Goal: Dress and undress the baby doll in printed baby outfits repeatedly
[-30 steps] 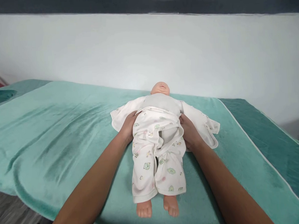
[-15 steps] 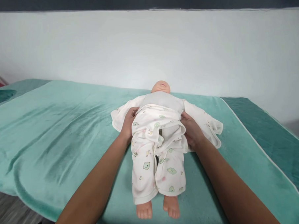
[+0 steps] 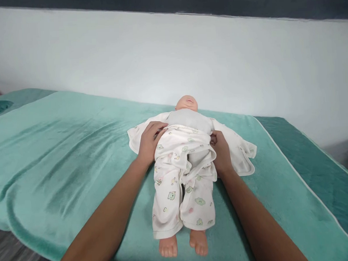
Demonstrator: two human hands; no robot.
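A baby doll (image 3: 187, 103) lies on its back, its feet towards me. It wears white printed baby pants (image 3: 172, 196) and a white long-sleeved baby top (image 3: 239, 147), spread out to both sides. My left hand (image 3: 150, 141) is at the left of the waist, its thumb and fingertips closing on the waistband edge. At the right side of the waist, my right hand (image 3: 221, 151) has its bent fingers pinched on the pants' waistband. The grey-white belly shows above the waistband. Loose folds of the pants bunch over the right thigh.
A light green plush blanket (image 3: 77, 150), wrinkled at the left, lies under the doll. Darker green cloth (image 3: 310, 159) shows at the right. Behind the table stands a white wall (image 3: 171, 57) with a dark band along its top. Grey floor (image 3: 12, 253) is visible at the lower left.
My left hand has moved up and inward onto the waistband's top edge. My right hand has turned more upright at the right side. The view has tilted slightly.
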